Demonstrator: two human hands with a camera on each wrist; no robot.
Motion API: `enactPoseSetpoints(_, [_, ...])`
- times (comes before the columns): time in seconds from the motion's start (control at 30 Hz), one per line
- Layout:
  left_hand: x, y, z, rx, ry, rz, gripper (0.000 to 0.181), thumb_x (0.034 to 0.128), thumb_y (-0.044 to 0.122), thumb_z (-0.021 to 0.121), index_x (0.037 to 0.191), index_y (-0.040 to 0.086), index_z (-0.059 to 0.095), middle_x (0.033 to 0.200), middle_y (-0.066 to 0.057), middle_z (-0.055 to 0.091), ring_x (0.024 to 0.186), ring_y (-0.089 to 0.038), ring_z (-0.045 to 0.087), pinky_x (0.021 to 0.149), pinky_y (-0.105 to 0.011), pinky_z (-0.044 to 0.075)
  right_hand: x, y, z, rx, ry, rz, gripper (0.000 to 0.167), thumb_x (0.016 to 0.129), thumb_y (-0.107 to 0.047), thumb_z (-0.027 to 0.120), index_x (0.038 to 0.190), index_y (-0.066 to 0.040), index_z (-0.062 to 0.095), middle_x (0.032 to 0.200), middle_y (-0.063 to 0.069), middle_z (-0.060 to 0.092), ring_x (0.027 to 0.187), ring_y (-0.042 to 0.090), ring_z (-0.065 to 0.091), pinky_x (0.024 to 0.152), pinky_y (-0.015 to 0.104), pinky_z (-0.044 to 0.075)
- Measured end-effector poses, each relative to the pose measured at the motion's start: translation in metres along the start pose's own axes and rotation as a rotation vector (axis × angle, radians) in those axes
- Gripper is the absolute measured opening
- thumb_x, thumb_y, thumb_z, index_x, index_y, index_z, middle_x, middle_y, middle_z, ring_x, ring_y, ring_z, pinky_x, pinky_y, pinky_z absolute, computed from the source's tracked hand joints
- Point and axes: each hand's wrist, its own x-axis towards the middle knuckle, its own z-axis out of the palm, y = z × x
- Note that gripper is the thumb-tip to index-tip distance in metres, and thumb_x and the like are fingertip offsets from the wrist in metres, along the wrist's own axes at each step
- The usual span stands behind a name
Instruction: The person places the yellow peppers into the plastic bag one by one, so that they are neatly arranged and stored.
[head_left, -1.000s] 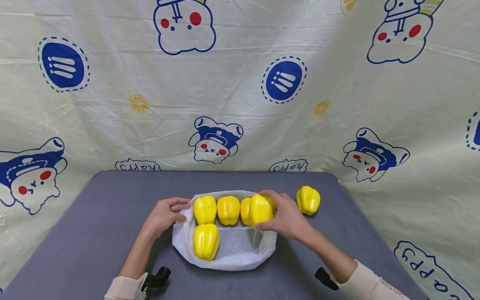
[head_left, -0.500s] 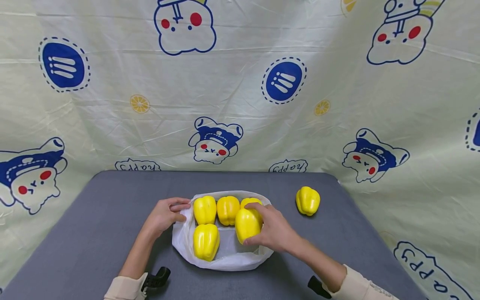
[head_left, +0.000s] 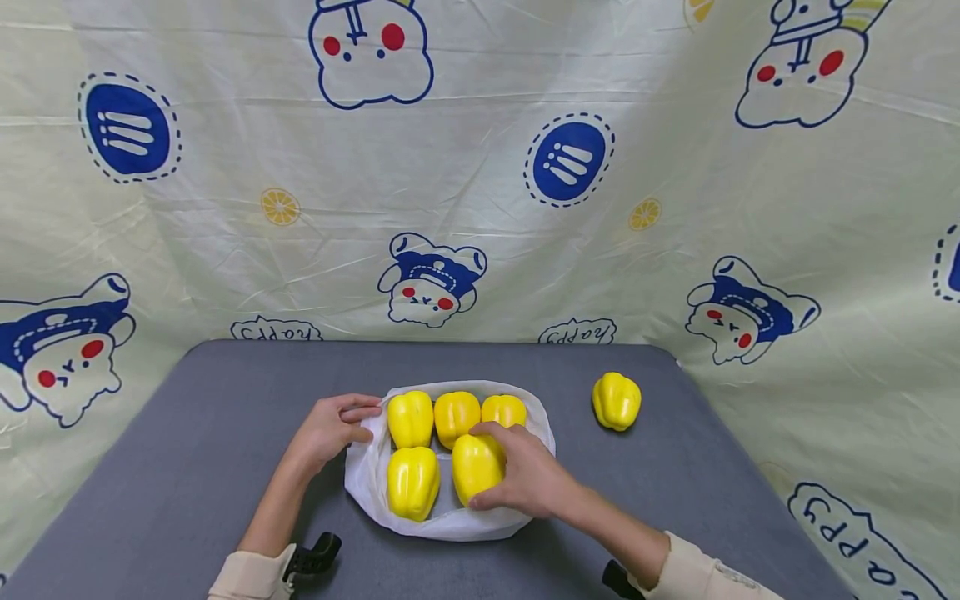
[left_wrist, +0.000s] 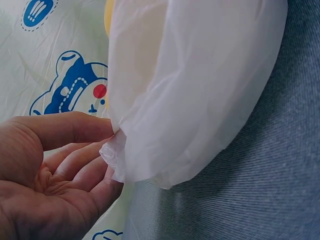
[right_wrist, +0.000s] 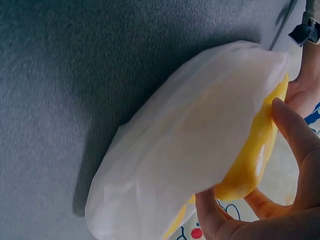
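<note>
A white plastic bag (head_left: 480, 527) lies on the table with its mouth spread wide, several yellow bell peppers inside. At its left rim, my left hand (head_left: 330, 429) pinches the plastic between thumb and fingers; the left wrist view shows this hand (left_wrist: 70, 170) on a gathered corner of the bag (left_wrist: 185, 100). My right hand (head_left: 528, 473) grips a yellow bell pepper (head_left: 475, 468) over the front of the bag, beside another bell pepper (head_left: 412, 485). In the right wrist view, the fingers lie around the pepper (right_wrist: 250, 167), partly behind the bag's side (right_wrist: 170, 145).
One more yellow bell pepper (head_left: 617, 402) sits on the grey table (head_left: 247, 392) to the right of the bag. Behind the table hangs a printed curtain (head_left: 480, 183). Three peppers line the bag's back, including a middle one (head_left: 456, 415).
My right hand has carried its bell pepper from the bag's back right corner toward the front and left, lower into the bag. The left hand has kept its place.
</note>
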Motion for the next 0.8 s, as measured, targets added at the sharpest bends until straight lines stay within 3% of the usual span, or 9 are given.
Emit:
enactPoseSetpoints(0.43, [0.004,0.0,-0.001,-0.011,0.005,-0.017,0.051,0.0832,-0.007,0.07,0.133,0.004,0.065,0.128,-0.014,0.071,0.129,-0.033,0.06,0.099,-0.045,0.054,0.004,0.002,0.013,-0.026,-0.005,-0.047,0.084,0.065,-0.033,0.094,0.138,-0.013,0.057,0.124,0.008,0.064,0.11,0.025,0.055,0.093,0.047,0.046])
enactPoseSetpoints(0.8, [0.001,0.0,0.0,-0.013,0.0,-0.016,0.051,0.0836,-0.007,0.07,0.133,0.002,0.064,0.129,-0.016,0.07,0.129,-0.034,0.06,0.102,-0.048,0.053,0.006,0.003,0.019,-0.027,-0.031,-0.028,0.085,0.067,-0.037,0.093,0.139,-0.012,0.056,0.128,0.01,0.062,0.114,0.028,0.054,0.096,0.051,0.046])
